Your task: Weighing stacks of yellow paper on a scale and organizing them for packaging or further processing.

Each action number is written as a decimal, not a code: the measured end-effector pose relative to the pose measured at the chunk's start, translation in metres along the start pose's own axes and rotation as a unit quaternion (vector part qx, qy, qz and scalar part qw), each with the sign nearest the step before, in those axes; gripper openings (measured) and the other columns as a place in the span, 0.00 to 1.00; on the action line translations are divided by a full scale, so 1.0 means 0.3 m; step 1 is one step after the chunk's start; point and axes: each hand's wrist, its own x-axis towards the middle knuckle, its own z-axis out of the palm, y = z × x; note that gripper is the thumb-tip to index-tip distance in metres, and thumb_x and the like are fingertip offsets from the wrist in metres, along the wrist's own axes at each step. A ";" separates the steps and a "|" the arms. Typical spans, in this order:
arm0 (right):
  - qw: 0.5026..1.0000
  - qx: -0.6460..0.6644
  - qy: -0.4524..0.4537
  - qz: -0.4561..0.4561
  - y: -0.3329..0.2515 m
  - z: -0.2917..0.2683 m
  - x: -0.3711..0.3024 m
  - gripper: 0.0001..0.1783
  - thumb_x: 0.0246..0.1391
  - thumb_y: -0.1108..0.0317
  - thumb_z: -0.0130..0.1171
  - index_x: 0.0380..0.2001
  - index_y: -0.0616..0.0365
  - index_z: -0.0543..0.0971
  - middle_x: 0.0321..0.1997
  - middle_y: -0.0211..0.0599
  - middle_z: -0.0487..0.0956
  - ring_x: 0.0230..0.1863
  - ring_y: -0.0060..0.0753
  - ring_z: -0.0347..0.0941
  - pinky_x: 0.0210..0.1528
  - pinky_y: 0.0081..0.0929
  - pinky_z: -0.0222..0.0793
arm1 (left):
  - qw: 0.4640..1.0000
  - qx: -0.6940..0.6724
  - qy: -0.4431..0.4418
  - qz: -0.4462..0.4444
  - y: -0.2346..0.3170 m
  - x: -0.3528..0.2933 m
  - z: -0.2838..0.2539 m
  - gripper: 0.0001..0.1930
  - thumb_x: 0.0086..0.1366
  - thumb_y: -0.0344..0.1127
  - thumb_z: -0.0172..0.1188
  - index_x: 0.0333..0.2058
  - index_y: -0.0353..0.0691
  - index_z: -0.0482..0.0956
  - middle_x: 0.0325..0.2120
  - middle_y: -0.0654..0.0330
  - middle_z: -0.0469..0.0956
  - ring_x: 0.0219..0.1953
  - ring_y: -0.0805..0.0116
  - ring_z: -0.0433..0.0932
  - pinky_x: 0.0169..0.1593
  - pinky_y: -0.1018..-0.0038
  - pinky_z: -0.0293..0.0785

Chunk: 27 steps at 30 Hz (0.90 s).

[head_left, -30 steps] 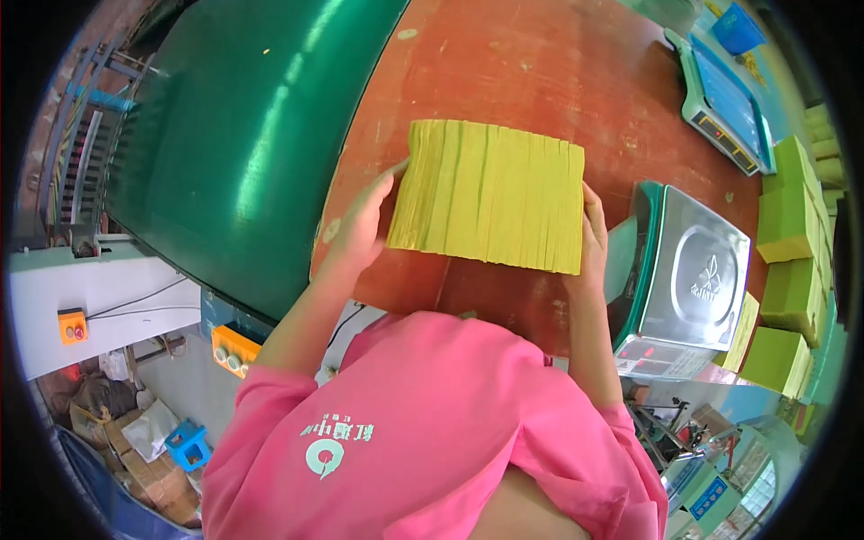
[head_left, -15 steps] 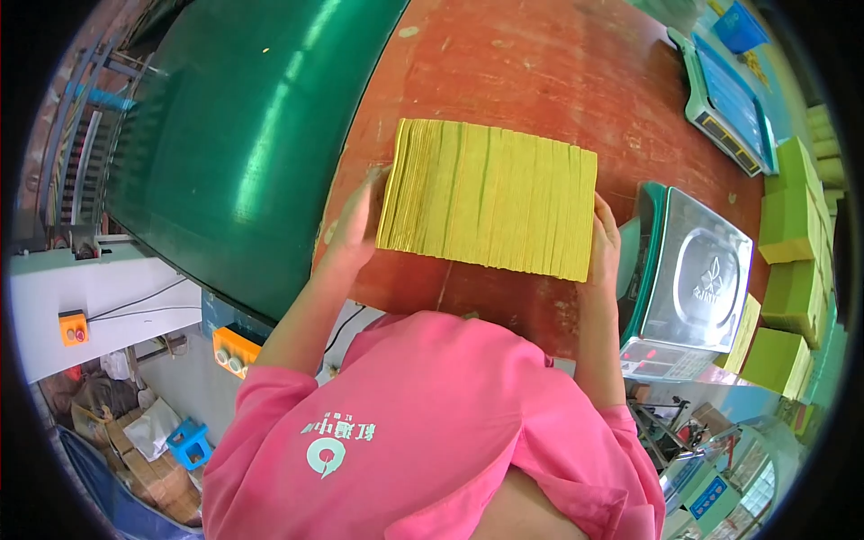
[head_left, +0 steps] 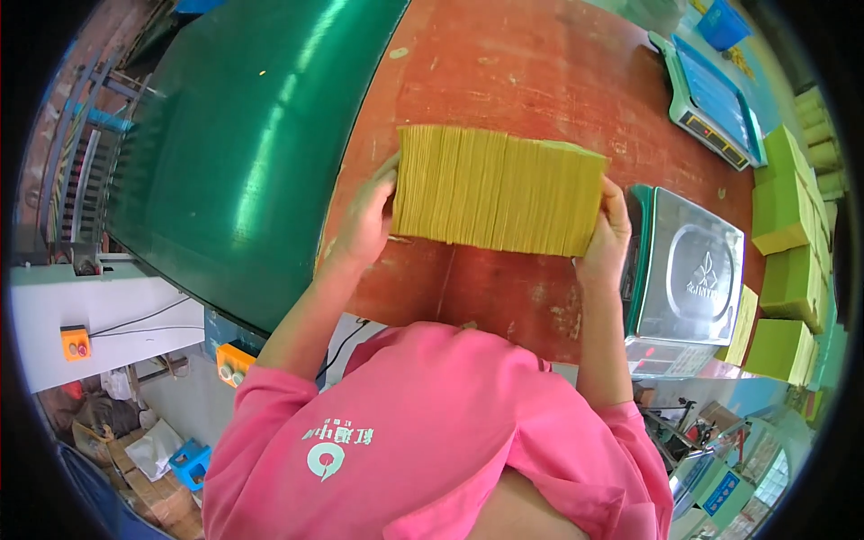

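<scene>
Left of the steel-topped scale (head_left: 686, 270), left hand (head_left: 365, 218) and right hand (head_left: 607, 241) pinch the yellow stack (head_left: 498, 191) endwise (likely squaring it); next move needs even pressure.

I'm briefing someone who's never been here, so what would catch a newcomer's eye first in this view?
Probably the thick yellow stack near the centre, held at its two ends between the left hand and right hand, above a worn red table. Next, the bright pink shirt below it and the broad, glossy green surface at upper left.
</scene>
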 end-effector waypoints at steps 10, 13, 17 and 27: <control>0.993 -0.105 -0.011 0.055 -0.021 0.044 0.139 0.19 0.61 0.73 0.48 0.53 0.67 0.74 0.51 0.35 0.78 0.53 0.24 0.71 0.56 0.21 0.63 | 0.976 -0.122 0.120 -0.136 -0.117 0.160 -0.125 0.23 0.72 0.43 0.43 0.58 0.35 0.69 0.56 0.58 0.72 0.58 0.68 0.69 0.61 0.71 0.61; 0.991 -0.109 -0.019 0.074 -0.034 0.020 0.180 0.19 0.62 0.71 0.48 0.53 0.67 0.74 0.49 0.37 0.78 0.52 0.25 0.72 0.56 0.21 0.64 | 0.974 -0.146 0.106 -0.138 -0.095 0.181 -0.146 0.21 0.71 0.42 0.46 0.56 0.34 0.71 0.52 0.60 0.75 0.55 0.70 0.71 0.58 0.71 0.65; 0.997 -0.047 -0.001 0.059 -0.004 -0.036 0.210 0.19 0.63 0.65 0.50 0.53 0.63 0.75 0.49 0.37 0.79 0.50 0.27 0.73 0.52 0.26 0.68 | 0.965 -0.015 0.130 -0.227 -0.216 0.197 -0.120 0.20 0.68 0.42 0.51 0.51 0.33 0.75 0.49 0.55 0.77 0.51 0.68 0.74 0.54 0.72 0.68; 0.964 0.261 -0.047 0.019 -0.074 0.044 -0.040 0.18 0.65 0.65 0.49 0.55 0.58 0.73 0.54 0.29 0.75 0.54 0.22 0.70 0.56 0.24 0.66 | 0.960 0.177 -0.200 0.088 -0.306 0.020 -0.110 0.27 0.68 0.48 0.45 0.53 0.29 0.72 0.51 0.45 0.74 0.51 0.55 0.74 0.53 0.61 0.69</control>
